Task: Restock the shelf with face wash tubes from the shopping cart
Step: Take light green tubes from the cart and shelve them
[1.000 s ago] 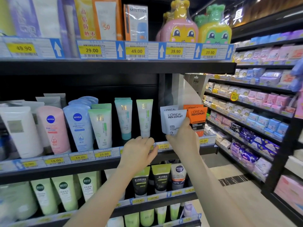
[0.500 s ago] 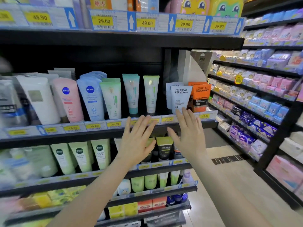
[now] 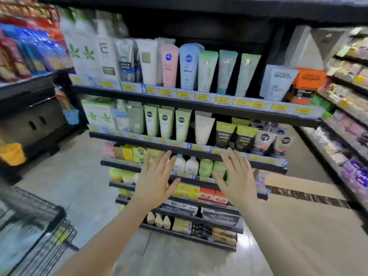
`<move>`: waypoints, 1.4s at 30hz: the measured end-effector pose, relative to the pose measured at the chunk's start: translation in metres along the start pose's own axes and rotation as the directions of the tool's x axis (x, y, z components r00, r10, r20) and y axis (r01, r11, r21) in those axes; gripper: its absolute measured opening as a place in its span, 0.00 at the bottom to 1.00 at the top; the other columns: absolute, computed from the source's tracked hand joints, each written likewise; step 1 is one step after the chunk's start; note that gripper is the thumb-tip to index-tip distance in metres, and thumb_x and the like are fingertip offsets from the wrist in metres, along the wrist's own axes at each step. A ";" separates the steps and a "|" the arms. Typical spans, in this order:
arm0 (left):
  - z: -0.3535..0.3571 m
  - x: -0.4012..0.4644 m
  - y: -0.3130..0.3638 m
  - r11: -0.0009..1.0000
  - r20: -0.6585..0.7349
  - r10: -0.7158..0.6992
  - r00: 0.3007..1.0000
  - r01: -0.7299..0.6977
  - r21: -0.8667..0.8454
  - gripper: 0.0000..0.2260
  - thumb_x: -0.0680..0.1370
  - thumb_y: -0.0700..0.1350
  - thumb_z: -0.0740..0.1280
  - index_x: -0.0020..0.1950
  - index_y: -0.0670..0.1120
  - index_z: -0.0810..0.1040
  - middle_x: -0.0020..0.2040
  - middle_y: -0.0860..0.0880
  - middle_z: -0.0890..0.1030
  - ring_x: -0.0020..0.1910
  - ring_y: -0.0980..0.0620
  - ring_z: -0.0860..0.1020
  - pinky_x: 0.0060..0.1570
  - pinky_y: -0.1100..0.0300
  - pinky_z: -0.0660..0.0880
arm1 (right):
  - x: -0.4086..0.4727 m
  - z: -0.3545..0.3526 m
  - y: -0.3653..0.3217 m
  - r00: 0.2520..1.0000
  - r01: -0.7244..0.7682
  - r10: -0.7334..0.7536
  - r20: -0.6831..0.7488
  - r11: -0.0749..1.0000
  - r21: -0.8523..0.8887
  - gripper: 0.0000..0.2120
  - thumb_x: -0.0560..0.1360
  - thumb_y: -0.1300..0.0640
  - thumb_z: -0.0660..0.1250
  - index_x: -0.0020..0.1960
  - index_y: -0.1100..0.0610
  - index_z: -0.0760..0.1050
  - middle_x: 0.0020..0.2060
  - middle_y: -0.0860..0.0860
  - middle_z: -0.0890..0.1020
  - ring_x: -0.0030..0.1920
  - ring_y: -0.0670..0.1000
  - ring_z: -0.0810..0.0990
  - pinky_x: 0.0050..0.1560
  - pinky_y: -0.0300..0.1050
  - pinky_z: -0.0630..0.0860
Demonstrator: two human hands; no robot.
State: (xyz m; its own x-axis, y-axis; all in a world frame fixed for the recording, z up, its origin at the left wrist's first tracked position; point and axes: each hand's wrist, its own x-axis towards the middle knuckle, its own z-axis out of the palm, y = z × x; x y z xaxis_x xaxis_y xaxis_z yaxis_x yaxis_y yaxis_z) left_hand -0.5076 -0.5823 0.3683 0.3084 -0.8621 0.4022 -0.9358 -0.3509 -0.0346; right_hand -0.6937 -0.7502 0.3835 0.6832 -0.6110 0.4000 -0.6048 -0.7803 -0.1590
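Head view: left hand and right hand hover before the shelf, each grip released, fingers spread, holding nothing; tubes stand upright on it; cart sits lower left

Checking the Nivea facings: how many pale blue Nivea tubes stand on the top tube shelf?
1 in view: the pale blue Nivea tube, between the pink Nivea tube and a green tube. More may stand behind.

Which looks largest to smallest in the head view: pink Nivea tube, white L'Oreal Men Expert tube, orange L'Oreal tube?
1. pink Nivea tube, tallest.
2. white L'Oreal Men Expert tube.
3. orange L'Oreal tube, partly hidden and blurred, so its rank against the white one is unsure.
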 end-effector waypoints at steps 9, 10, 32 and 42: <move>-0.024 -0.172 -0.061 0.973 0.111 -0.232 0.966 0.232 0.013 0.27 0.78 0.60 0.53 0.70 0.44 0.67 0.70 0.44 0.70 0.68 0.43 0.68 0.67 0.39 0.59 | -0.079 0.021 -0.116 0.970 0.123 -0.150 0.189 0.981 0.148 0.36 0.72 0.33 0.39 0.76 0.49 0.54 0.76 0.48 0.55 0.76 0.51 0.51 0.75 0.49 0.44; -0.026 -0.192 -0.070 0.968 0.118 -0.249 0.961 0.250 0.011 0.27 0.77 0.60 0.54 0.69 0.44 0.68 0.69 0.44 0.70 0.67 0.42 0.69 0.67 0.39 0.60 | -0.090 0.024 -0.132 0.966 0.129 -0.161 0.203 0.978 0.164 0.36 0.72 0.32 0.39 0.76 0.48 0.53 0.76 0.47 0.53 0.76 0.49 0.49 0.74 0.47 0.42; -0.074 -0.490 -0.347 0.790 0.302 -0.600 0.740 0.607 0.082 0.28 0.78 0.61 0.50 0.71 0.45 0.66 0.69 0.46 0.70 0.68 0.45 0.68 0.68 0.42 0.61 | -0.184 0.131 -0.501 0.868 0.187 -0.330 0.370 0.909 0.373 0.35 0.75 0.32 0.44 0.72 0.52 0.63 0.72 0.52 0.65 0.73 0.55 0.62 0.72 0.55 0.59; -0.032 -0.474 -0.460 0.691 0.351 -0.699 0.623 0.714 0.111 0.28 0.78 0.61 0.47 0.71 0.46 0.65 0.68 0.47 0.72 0.67 0.46 0.70 0.67 0.43 0.65 | -0.108 0.220 -0.604 0.764 0.202 -0.429 0.482 0.869 0.452 0.34 0.74 0.34 0.46 0.75 0.50 0.56 0.75 0.50 0.59 0.75 0.52 0.56 0.74 0.51 0.55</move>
State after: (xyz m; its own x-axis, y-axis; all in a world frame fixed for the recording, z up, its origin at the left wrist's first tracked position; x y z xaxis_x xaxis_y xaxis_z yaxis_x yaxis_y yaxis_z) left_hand -0.2285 -0.0006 0.2233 0.9063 -0.4200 -0.0463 -0.4081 -0.8985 0.1620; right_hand -0.3118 -0.2425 0.2378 0.9785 -0.1967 -0.0615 -0.2025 -0.8619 -0.4650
